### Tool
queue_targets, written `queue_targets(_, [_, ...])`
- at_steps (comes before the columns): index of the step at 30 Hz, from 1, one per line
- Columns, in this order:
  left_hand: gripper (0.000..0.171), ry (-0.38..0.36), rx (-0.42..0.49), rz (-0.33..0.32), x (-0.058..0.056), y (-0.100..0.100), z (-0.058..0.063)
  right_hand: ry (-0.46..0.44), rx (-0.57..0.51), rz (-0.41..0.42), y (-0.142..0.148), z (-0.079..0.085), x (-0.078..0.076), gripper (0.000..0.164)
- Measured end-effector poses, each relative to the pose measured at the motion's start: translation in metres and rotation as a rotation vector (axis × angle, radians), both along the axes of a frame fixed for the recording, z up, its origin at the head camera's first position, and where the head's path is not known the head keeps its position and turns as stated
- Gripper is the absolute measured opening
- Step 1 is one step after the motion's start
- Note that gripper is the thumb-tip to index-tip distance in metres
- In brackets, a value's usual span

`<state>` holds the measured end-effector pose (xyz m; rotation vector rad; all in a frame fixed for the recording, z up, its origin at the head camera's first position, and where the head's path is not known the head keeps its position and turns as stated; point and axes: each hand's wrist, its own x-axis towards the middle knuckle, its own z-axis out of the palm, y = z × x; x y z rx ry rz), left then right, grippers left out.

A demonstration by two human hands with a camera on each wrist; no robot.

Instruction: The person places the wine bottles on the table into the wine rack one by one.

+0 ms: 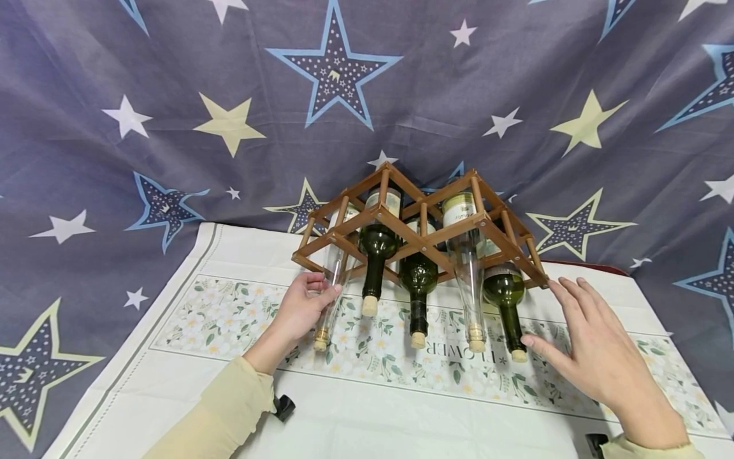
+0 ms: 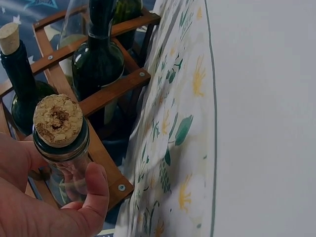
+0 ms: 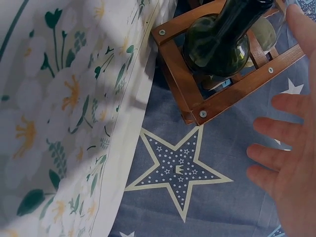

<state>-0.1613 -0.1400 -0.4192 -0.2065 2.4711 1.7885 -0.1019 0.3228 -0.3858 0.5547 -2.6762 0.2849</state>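
Observation:
A wooden wine rack (image 1: 483,223) holds several corked bottles, necks toward me. At its left end my left hand (image 1: 301,307) grips the neck of a clear glass bottle (image 1: 327,324), thumb on one side and fingers on the other. The crumbly cork (image 2: 58,121) of that bottle stands out above the hand in the left wrist view. My right hand (image 1: 602,347) is spread by the rack's right end, fingertips close to its corner. Its thumb reaches the cork of a green bottle (image 1: 504,290). In between lie two more green bottles and another clear bottle (image 1: 471,299).
Under the rack is a white tablecloth (image 1: 401,421) with a floral band. A curtain (image 1: 459,76) printed with stars hangs close behind the rack. Behind the rack's right end a dark red edge (image 1: 602,266) shows. Small black pieces (image 1: 283,408) sit at the wrists.

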Motion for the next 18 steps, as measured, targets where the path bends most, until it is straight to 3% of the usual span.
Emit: queue_targets(18, [0.061, 0.026, 0.012, -0.014, -0.0038, -0.0008, -0.0037, -0.012, 0.011, 0.006, 0.0008, -0.0030, -0.0016, 0.100])
